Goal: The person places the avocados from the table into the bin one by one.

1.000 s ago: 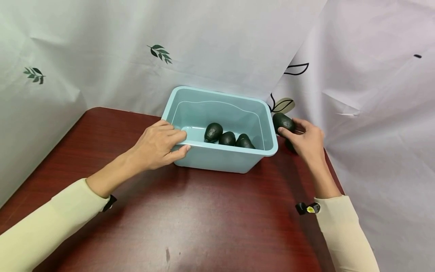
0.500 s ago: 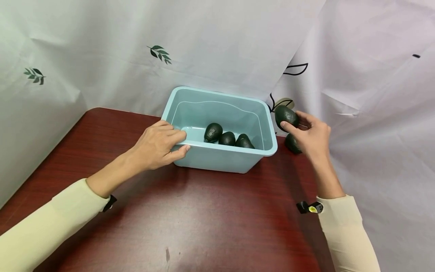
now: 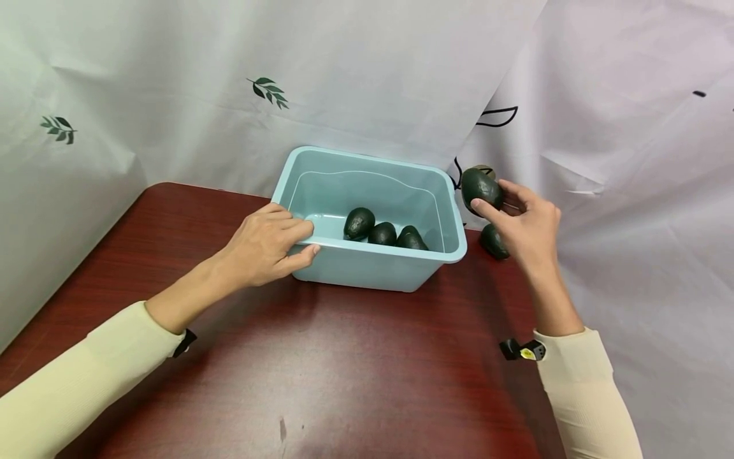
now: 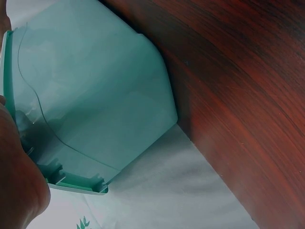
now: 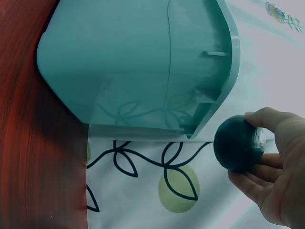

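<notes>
A light blue plastic bin (image 3: 355, 271) stands on the table with several dark green avocados in it, one of them an avocado (image 3: 359, 224) left of the others. My left hand (image 3: 266, 245) grips the bin's near left rim, fingers over the edge and thumb outside. Just past the bin's right rim, my right hand (image 3: 530, 226) holds another avocado (image 3: 480, 190) between thumb and fingers, up off the table. In the right wrist view that avocado (image 5: 239, 143) is apart from the bin wall (image 5: 128, 62). One more avocado (image 3: 493, 242) lies on the table, partly behind the right hand.
The reddish-brown wooden table (image 3: 321, 376) runs under the bin. A pale cloth (image 3: 367, 76) with printed leaves hangs close behind the bin, and more of it (image 3: 636, 210) hangs along the right edge.
My right hand has raised its avocado from low beside the bin to about rim height, uncovering the avocado on the table. My left hand and the bin stay put.
</notes>
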{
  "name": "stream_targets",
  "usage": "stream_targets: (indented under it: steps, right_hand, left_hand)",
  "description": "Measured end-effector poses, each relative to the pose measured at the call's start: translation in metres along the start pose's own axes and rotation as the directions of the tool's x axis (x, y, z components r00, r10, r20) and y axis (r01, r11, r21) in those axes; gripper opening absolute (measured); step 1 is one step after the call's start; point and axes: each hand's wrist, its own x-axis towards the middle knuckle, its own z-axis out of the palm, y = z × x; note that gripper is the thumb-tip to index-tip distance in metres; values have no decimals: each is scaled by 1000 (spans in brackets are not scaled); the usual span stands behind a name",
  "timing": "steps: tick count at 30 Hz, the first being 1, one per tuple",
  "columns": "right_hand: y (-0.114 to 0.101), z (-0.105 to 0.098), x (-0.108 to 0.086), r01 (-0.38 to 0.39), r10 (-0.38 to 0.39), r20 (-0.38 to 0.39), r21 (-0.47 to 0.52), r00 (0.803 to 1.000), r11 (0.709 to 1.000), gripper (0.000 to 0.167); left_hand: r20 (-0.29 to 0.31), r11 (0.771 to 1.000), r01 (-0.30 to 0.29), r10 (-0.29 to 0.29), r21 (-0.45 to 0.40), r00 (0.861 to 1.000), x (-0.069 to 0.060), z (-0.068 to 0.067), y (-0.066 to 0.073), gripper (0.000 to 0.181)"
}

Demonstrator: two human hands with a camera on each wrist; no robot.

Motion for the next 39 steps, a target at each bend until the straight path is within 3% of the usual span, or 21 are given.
stream_targets:
  steps: [19, 31, 39]
  right_hand:
    - [-21, 11, -6, 109, -109, -7, 101, 994, 989, 54]
    - [-29, 22, -17, 180, -195, 78, 167, 978, 969, 52]
    - [-34, 28, -23, 216, -231, 126, 122, 965, 969, 53]
  left_hand:
    - [8, 1000, 0, 0, -3, 1000, 0, 1, -1, 37]
    - [5, 1000, 1, -1, 8, 1000, 0, 1, 0, 38]
    - [7, 1000, 1, -1, 14, 1000, 0, 1, 0, 39]
